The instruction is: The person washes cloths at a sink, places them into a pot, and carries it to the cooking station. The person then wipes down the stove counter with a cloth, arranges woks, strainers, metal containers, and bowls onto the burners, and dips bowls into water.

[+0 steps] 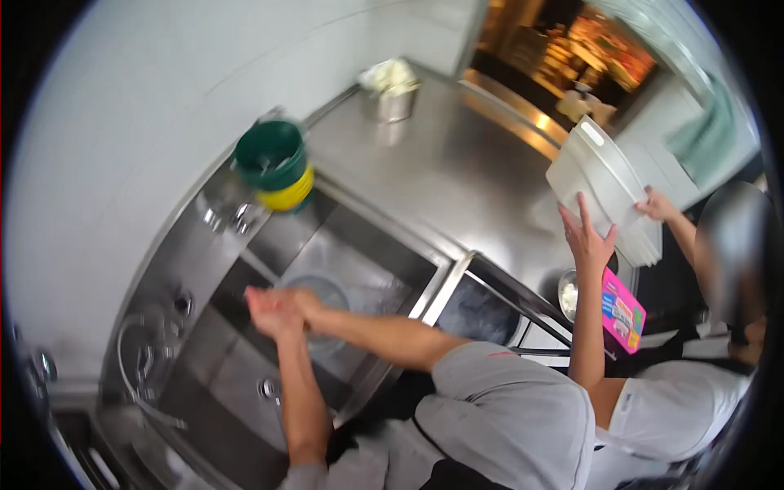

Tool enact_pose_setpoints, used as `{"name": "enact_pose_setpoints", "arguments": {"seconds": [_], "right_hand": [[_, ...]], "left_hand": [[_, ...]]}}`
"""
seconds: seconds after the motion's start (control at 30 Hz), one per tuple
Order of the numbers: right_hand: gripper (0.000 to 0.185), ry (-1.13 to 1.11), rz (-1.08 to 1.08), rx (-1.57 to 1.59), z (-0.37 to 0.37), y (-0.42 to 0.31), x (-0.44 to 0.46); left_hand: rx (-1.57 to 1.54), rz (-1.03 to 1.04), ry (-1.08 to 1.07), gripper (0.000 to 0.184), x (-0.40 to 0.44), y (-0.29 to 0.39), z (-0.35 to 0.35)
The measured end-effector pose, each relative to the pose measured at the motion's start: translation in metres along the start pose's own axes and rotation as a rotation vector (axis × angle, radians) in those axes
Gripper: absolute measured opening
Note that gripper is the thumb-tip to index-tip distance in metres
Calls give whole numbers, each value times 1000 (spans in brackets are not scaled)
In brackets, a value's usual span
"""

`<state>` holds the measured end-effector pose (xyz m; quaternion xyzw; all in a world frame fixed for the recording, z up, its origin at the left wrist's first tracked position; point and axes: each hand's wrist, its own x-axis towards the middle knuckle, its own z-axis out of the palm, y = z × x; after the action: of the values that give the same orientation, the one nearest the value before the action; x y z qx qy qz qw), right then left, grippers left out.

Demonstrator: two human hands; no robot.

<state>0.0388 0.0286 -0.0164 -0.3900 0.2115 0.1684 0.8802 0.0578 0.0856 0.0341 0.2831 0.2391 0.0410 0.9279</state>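
Over the steel sink (278, 237), my left hand (276, 314) and my right hand (304, 307) are pressed against each other. The skin of my left hand looks reddish near the fingertips. Motion blur and the overlap hide most of the fingers on both hands, and nothing held between them can be made out. Beneath and beside my hands is a pale round shape (327, 286) in the basin. A green bucket (268, 151) with a yellow band stands at the sink's upper edge. Metal taps (242, 217) are mounted beside the bucket.
At the right, a co-worker (678, 408) holds white plastic containers (596, 175) with both hands. A pink box (622, 314) and a small bowl (567, 296) are below them. A metal pot (396, 106) with pale cloth stands on the steel counter (457, 155). A hose (122, 359) curves at left.
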Motion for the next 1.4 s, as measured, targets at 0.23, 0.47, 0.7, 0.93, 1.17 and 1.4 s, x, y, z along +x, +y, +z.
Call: {"name": "enact_pose_setpoints", "arguments": {"seconds": [0.23,0.47,0.7,0.93,1.17,1.4], "right_hand": [[36,9,243,-324,-22,-39,-25],[41,399,-366,9,-18,-172,61],[25,1161,-1325,-696,-61,-409,149],[35,1174,-779,-1916,-159,-478,185],[30,1043,-858,-2055,-177,-468,177],[27,1071,-928,-1980,-157,-419,140]], "left_hand": [[141,-119,-567,48,-11,1,-2],[1128,24,-247,60,90,-24,-85],[2233,-297,-780,84,34,-88,-185],[2483,-19,-967,30,-8,-112,-184],[2371,-90,-1013,27,12,-84,-132],[2251,211,-589,33,64,-52,-110]]}}
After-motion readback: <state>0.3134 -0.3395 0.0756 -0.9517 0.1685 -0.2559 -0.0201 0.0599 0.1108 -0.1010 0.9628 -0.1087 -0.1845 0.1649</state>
